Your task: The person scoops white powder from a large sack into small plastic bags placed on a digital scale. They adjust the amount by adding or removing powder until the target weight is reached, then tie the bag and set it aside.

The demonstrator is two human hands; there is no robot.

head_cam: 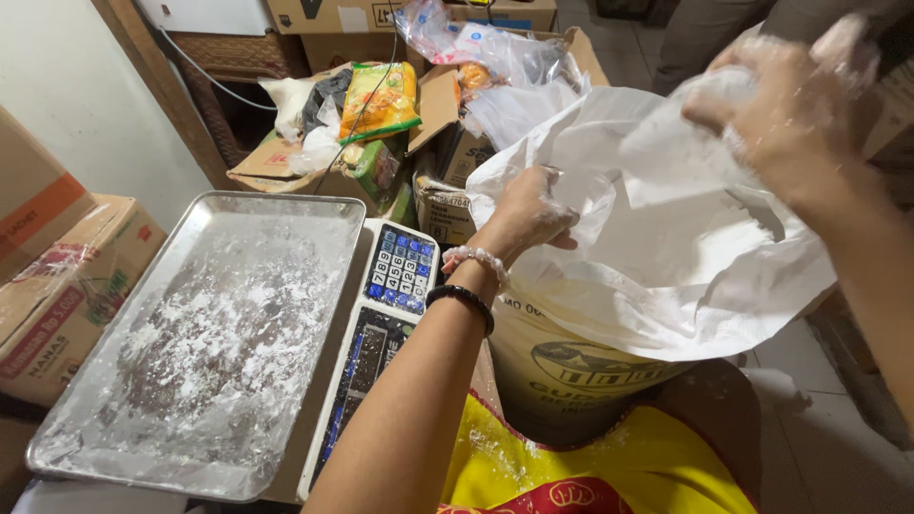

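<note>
Flour sack stands at three o'clock of the scale; my left hand and right hand both clutch its white liner, spreading the mouth; widening needs even pulls.

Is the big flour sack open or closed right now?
Open. The sack stands upright; its white liner is spread wide at the mouth, left hand gripping one edge, right hand bunching the other. Contents hidden.

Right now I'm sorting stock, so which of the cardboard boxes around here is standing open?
The box behind the scale, its flaps folded outward and clear plastic bags spilling from the top. The two boxes at the left wall are closed.
</note>
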